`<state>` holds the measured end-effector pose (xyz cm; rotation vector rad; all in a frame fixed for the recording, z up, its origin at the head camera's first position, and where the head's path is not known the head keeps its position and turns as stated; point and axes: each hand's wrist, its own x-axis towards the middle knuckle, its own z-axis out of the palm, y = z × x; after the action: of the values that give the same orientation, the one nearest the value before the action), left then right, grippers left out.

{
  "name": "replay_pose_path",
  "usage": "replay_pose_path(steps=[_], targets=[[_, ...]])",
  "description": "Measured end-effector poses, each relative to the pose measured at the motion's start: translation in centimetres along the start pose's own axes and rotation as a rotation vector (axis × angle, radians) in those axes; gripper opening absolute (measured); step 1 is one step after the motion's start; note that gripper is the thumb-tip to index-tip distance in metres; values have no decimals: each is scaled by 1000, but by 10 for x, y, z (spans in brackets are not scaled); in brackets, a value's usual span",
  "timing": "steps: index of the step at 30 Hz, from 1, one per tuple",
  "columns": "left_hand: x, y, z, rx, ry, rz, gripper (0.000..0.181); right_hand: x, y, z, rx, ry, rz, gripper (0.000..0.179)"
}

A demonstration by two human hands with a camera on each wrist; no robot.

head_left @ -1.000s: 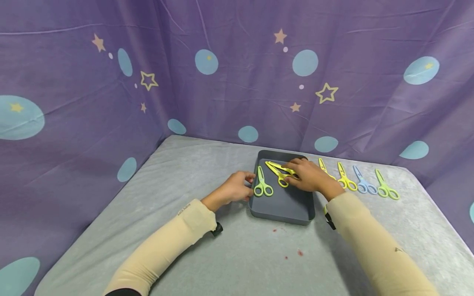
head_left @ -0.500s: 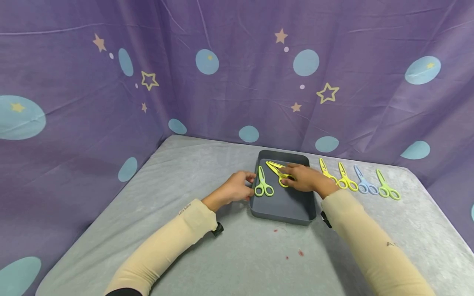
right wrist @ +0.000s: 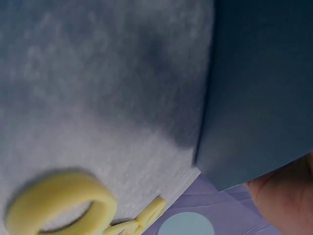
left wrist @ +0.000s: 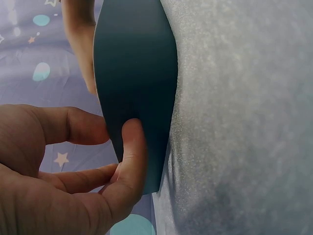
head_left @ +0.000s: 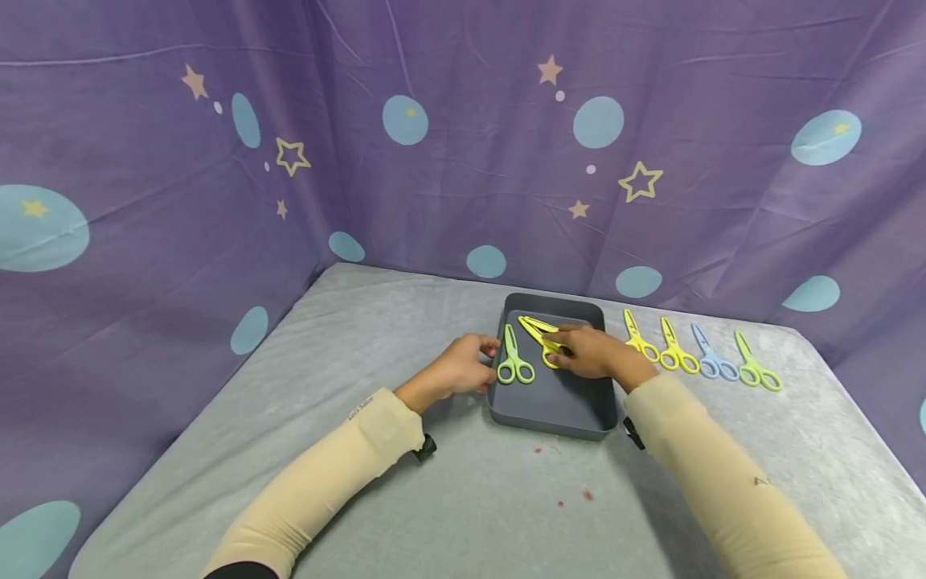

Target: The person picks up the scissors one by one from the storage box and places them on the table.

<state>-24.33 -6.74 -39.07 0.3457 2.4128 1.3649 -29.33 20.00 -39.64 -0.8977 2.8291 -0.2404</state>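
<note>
A dark grey shallow tray (head_left: 553, 412) lies on the cloth-covered table. My left hand (head_left: 460, 366) holds its left wall; in the left wrist view, fingers (left wrist: 133, 152) lie against the wall's outer face and others reach over the rim. Inside the tray, light green scissors (head_left: 515, 368) lie along the left side, handles toward me. Two pairs of yellow scissors (head_left: 534, 326) lie beside them, close together, tips pointing back left. My right hand (head_left: 589, 351) reaches over the right wall and pinches the right-hand yellow pair near its handles, which it mostly covers.
Right of the tray stands a row of scissors on the table: yellow scissors (head_left: 637, 342), more yellow scissors (head_left: 676, 354), blue scissors (head_left: 712, 360) and green scissors (head_left: 755, 370). A purple patterned curtain (head_left: 448, 177) borders the table at the back and left.
My right hand has shifted left within the tray, bringing the right-hand yellow scissors against the other yellow pair. The left hand and tray have stayed in place.
</note>
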Motion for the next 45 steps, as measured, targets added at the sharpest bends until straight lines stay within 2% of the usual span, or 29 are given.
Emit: replay_pose_path(steps=[13,17,24,28,33,39,45], targets=[[-1,-1,0,4,-2,4,66,-5,-25,-2,-30,-15,1,53],[-1,-1,-1,2,-2,3,67,-6,-32,-4,-29,-42,22,54],[-2,-1,-1,3,3,1,67,-8,-36,-8,-36,-53,32,51],[-1,-1,-1,3,-1,-1,67,-6,-33,-6,-52,10,-17,46],[-2,0,-1,-2,-6,9,68,-5,-29,-2,-48,103,-116,41],[-4,0,-2,1,-7,11,68,-3,-23,0,19,136,-214,37],[-5,0,0,-3,-2,15,67,-2,-19,2,75,143,-269,33]])
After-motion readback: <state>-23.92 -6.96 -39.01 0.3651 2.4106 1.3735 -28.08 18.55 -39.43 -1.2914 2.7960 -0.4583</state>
